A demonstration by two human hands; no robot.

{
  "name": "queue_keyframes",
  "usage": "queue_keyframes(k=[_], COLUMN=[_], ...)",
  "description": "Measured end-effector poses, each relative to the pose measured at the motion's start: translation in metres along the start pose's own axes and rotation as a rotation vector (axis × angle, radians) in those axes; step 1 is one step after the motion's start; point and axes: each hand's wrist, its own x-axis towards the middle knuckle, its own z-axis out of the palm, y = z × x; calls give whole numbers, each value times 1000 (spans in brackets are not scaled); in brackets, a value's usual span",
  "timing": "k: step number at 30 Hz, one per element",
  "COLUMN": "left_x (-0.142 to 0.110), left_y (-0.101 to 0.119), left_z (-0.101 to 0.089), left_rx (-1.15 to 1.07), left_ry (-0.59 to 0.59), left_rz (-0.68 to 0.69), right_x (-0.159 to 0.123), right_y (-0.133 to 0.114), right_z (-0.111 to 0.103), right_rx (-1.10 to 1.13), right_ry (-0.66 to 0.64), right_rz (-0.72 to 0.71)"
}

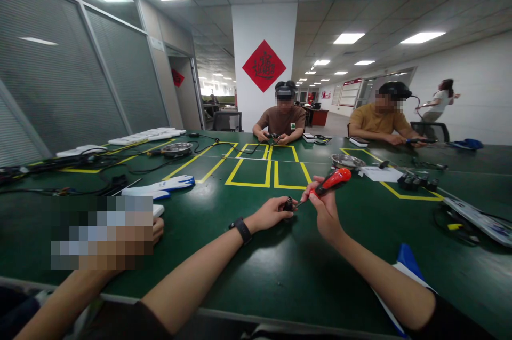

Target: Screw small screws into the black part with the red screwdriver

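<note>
My left hand (270, 214) pinches a small black part (288, 204) and holds it on the green table (280, 270). My right hand (325, 206) grips a screwdriver with a red handle (335, 180), its thin tip pointed at the black part. A black watch band (242, 230) sits on my left wrist. Both forearms reach in from the near edge.
Another person's arm and hand (158, 229) rest at the near left. White and blue gloves (160, 187) lie left of yellow tape squares (266, 172). Metal bowls (347, 161) (176, 148), cables and black parts (416, 182) lie around. Two seated people work across the table.
</note>
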Motion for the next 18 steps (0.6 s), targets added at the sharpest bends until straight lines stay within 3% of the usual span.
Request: queue_keyframes(k=[6,18], left_x=[0,0], left_y=[-2,0], left_z=[0,0], left_rx=[6,6], left_ry=[1,-1], left_rz=[-5,1], right_x=[1,0], right_y=[-6,3], right_z=[2,-2], right_rx=[5,19], right_ry=[-45,9], right_rz=[28,13])
